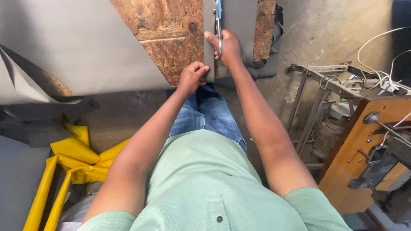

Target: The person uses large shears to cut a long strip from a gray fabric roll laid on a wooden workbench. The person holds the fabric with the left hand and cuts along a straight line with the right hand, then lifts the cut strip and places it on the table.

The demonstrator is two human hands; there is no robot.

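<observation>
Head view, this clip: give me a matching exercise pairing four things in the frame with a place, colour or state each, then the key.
Things:
1. scissors
2. grey sheet strip
3. yellow material
4. sewing machine table

Descriptions:
A. lying crumpled on the floor, lower left
B. wooden, at the right edge of the view
C. gripped in the right hand, blades pointing away from the person
D. pinched at its near edge by the left hand

Pairs: 1-C, 2-D, 3-A, 4-B
</observation>
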